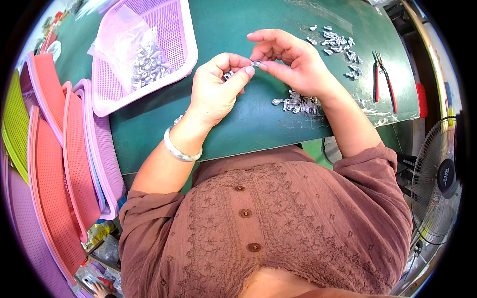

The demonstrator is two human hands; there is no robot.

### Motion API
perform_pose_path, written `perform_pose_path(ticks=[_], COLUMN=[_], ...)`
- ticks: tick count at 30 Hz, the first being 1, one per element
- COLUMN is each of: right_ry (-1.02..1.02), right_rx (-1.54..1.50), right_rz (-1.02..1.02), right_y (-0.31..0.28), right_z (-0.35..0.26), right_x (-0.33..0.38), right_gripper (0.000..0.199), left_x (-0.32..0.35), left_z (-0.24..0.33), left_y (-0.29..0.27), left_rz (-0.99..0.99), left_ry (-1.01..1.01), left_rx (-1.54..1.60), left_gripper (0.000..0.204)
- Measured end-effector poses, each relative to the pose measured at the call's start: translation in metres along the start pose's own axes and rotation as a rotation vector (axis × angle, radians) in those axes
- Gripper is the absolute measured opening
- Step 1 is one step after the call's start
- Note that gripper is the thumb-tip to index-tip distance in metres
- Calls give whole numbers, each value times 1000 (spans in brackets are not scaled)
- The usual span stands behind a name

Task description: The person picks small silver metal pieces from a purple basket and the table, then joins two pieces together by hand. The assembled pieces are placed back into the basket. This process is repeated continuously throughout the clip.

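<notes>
My left hand point(216, 89) pinches a small silver metal clasp-like piece point(255, 63) between thumb and forefinger, over the green table. More small silver pieces point(227, 75) are tucked in its curled fingers. From the other side, the thumb of my right hand point(297, 64) meets the same piece, with a bent finger behind it and the upper fingers raised. Below the right wrist lies a pile of similar silver pieces point(299, 103). Farther right, another loose group point(338, 43) is spread on the tabletop. The exact grip of the right fingertips is partly hidden.
A purple mesh basket point(186, 37) holds a clear bag of silver pieces point(149, 62). Red-handled pliers point(381, 79) lie at the right. Stacked pink baskets point(54, 198) crowd the left side; a fan point(435, 179) stands at right. Another person's hand point(103, 289) shows at lower left.
</notes>
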State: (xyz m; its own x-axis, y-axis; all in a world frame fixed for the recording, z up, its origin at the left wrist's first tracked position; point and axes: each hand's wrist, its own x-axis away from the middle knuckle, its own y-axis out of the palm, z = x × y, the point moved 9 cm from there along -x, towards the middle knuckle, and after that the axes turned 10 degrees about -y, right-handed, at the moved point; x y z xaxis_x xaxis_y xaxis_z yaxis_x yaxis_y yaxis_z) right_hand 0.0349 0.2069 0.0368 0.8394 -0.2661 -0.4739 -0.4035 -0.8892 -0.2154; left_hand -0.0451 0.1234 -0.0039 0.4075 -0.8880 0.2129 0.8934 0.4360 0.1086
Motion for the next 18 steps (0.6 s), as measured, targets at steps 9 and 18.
perform_pose_path(ticks=[9, 18], right_ry=[94, 136], right_rx=[-115, -173], right_rz=[-59, -68], right_y=[5, 7], right_z=[6, 11], right_x=[1, 1], right_gripper=[42, 41], left_x=[0, 1], left_z=[0, 1], left_y=[-1, 0], left_rz=[5, 2], left_ry=[2, 7], left_rx=[-2, 25], left_gripper=[7, 8])
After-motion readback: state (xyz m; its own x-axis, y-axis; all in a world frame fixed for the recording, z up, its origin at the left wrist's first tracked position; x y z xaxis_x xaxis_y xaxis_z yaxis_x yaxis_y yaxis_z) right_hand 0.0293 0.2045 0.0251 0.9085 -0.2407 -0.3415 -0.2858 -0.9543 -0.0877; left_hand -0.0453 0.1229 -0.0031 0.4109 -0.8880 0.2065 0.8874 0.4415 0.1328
